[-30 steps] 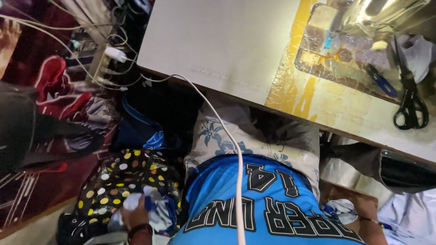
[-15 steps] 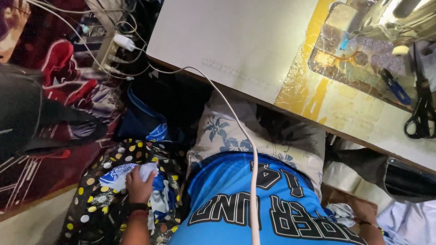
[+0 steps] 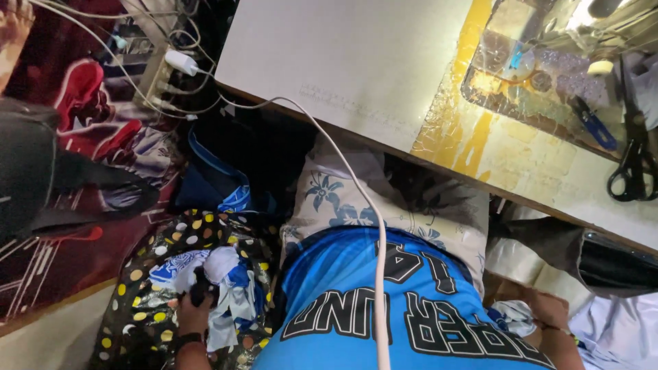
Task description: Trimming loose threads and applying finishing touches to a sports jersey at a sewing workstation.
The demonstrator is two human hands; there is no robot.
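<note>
Left hand (image 3: 194, 312) now deeper among scraps (image 3: 223, 288).

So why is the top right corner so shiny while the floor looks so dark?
Head view: a lamp glares off the clear plastic sheet on the table, washing out detail there; under the table it is shadowed, so the left hand in the polka-dot bag looks dim and slightly soft.

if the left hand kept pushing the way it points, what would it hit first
The left hand already grips blue and white cloth scraps in the dotted bag. Straight on it would probably press into more scraps, then the bag's far side; depth is unclear.
</note>
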